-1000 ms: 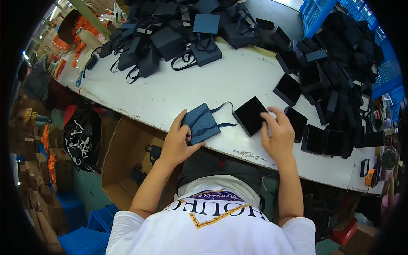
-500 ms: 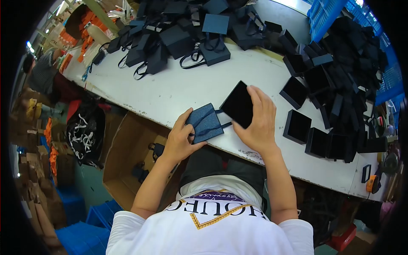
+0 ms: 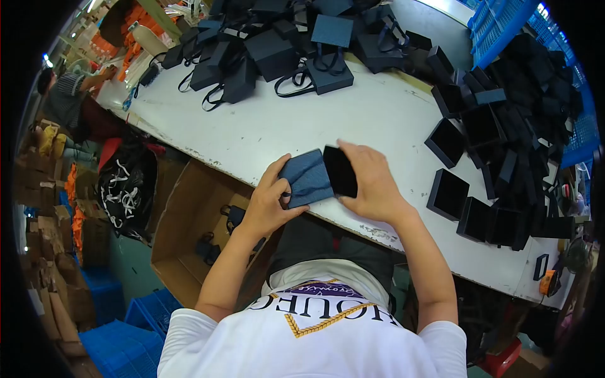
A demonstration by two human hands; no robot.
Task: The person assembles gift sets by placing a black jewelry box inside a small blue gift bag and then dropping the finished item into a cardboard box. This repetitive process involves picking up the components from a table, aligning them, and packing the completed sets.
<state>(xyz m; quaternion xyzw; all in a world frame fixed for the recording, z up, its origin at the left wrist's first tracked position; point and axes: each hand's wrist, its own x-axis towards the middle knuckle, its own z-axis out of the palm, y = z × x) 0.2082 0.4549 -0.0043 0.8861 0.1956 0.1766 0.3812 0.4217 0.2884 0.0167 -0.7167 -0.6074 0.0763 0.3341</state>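
Observation:
Near the table's front edge, my left hand (image 3: 265, 209) grips a dark blue box sleeve (image 3: 309, 175), thumb along its lower edge and fingers at its left side. A dark ribbon lies across the sleeve's face. My right hand (image 3: 373, 184) is closed on a black box tray (image 3: 340, 169), its fingers over the top corner and its thumb at the lower one. The tray's left side is right up against the sleeve's right edge, partly hidden by it.
Several dark boxes with ribbon loops (image 3: 271, 53) are heaped at the back of the white table (image 3: 220, 135). Open black trays (image 3: 449, 194) lie to the right, beside a larger pile and blue crates (image 3: 495, 31). A cardboard carton (image 3: 183, 220) stands below left. Another person (image 3: 63, 104) is far left.
My right hand has brought the black tray left and down against the sleeve; the gap and ribbon ends between them no longer show. My left hand keeps its hold.

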